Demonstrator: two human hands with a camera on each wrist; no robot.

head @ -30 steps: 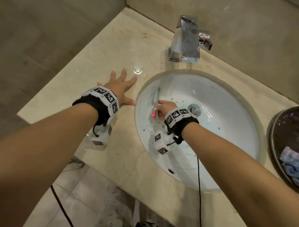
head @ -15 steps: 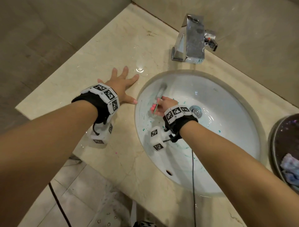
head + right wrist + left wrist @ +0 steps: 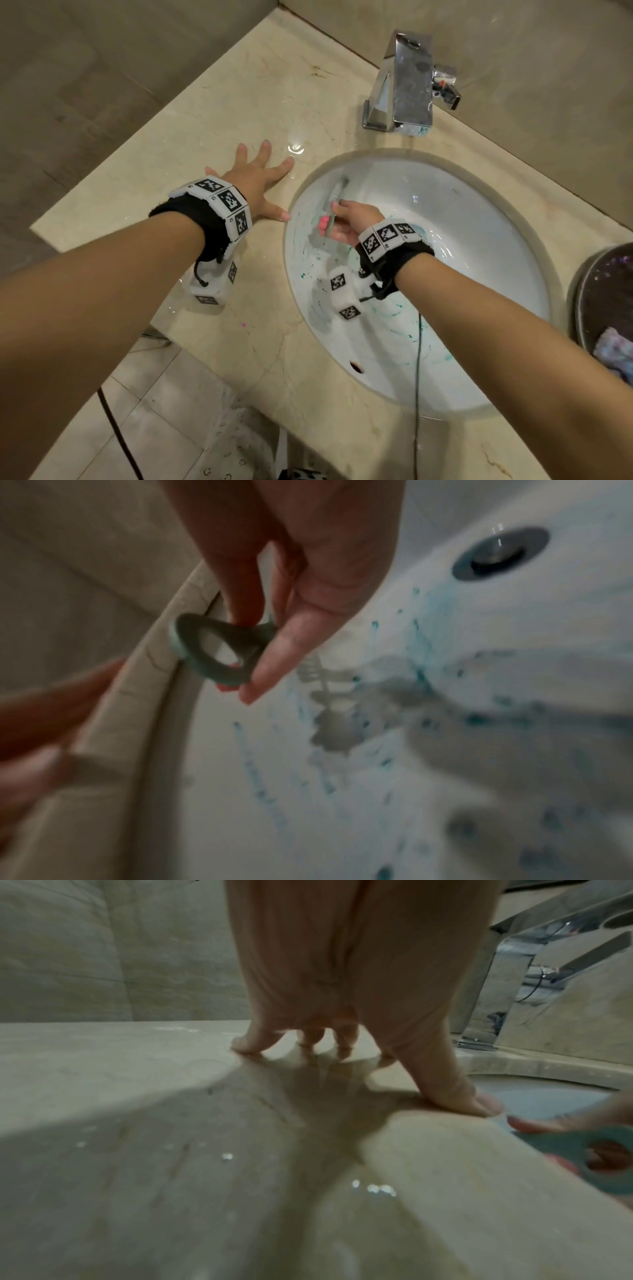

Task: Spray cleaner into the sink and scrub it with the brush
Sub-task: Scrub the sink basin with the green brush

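Brush (image 3: 337,195): slim, grey-green handle ending in a looped ring (image 3: 219,653); bristled head up against the upper-left inner wall of the basin, just below the rim; handle slanting down to the right hand.
Right hand (image 3: 349,221): inside the basin, fingers curled round the brush handle, thumb and forefinger pinching near the ring end; pink-painted nails show.
Sink (image 3: 479,219): white oval basin set under the countertop; blue-green streaks and flecks across its left and near walls; round metal drain (image 3: 500,553) visible in the right wrist view.
Left hand (image 3: 255,185): flat on the countertop just left of the basin rim, fingers straight and spread, thumb tip (image 3: 479,1102) at the rim's edge; holds nothing.
Countertop (image 3: 205,113): beige marble, wet, with water drops and reflections near the left hand.
Tap (image 3: 406,85): square chrome body behind the basin, spout over its far rim.
Dark bowl (image 3: 589,294): at the right edge of the countertop, a pale cloth (image 3: 613,349) inside.
Wrist bands (image 3: 222,202): black straps with black-and-white marker tiles on both wrists.
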